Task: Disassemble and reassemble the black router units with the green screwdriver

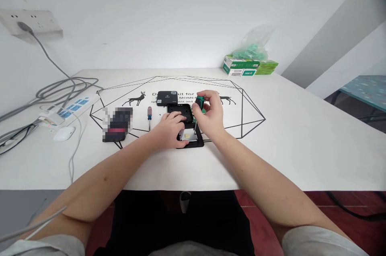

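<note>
In the middle of the white table, my right hand [210, 113] grips a screwdriver [199, 102] with a green and black handle. Its shaft points down at a silver metal plate [191, 133] with a yellowish patch, set in a black plastic housing [197, 143]. My left hand [169, 129] lies over the housing's left side, fingers spread, thumb at the near edge of the plate. Just beyond, an open black case part [184, 112] is partly hidden by my left fingers. A bit of green circuit board [194, 116] shows beside my right hand.
A black box-shaped cover [167, 98] lies behind the case part. Left are a second screwdriver [149, 114], a blurred-out dark object [118, 126], a white mouse [64, 133] and a power strip [76, 108] with loose cables. Green-white boxes [241, 66] stand at the back right.
</note>
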The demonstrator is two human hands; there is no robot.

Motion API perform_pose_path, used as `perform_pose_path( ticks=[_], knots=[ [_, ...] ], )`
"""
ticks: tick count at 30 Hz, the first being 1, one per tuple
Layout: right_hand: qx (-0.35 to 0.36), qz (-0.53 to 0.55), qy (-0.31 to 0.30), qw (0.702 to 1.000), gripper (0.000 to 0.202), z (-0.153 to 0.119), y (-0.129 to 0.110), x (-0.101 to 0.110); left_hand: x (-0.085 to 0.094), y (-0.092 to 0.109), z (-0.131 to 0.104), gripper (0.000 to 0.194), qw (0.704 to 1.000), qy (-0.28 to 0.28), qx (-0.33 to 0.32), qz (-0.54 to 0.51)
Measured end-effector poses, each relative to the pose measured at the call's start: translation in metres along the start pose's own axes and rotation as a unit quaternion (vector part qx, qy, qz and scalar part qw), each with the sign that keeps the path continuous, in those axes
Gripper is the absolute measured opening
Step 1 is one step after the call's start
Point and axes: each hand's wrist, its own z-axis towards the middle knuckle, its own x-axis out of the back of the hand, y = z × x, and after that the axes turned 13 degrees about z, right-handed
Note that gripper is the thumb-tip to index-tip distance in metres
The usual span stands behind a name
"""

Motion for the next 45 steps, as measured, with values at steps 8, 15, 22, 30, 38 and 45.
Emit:
perform_pose_path(
  ticks=[8,15,22,30,38,45],
  knots=[
    [-0.002,0.036,0.016,0.999,0.028,-0.003,0.001,0.0,0.018,-0.013,-0.008,0.03,0.998,-0.056,0.013,0.017],
    [0.015,0.039,-0.01,0.999,0.027,-0.004,-0.002,0.0,0.012,-0.014,-0.005,0.028,0.998,-0.059,0.008,-0.006],
    [0.012,0.039,-0.013,0.999,0.027,-0.004,-0.005,0.0,0.013,-0.014,-0.005,0.03,0.998,-0.066,0.014,-0.012],
    [0.026,0.031,-0.027,0.999,0.027,-0.005,-0.006,0.0,0.013,-0.015,-0.006,0.031,0.998,-0.063,0.002,-0.023],
    [0.029,0.021,-0.036,0.999,0.027,-0.006,-0.006,0.0,0.013,-0.014,-0.005,0.031,0.997,-0.069,0.005,-0.026],
    [0.037,0.02,-0.041,0.998,0.027,-0.006,-0.004,0.001,0.014,-0.015,-0.005,0.03,0.997,-0.07,0.006,-0.029]
  ],
)
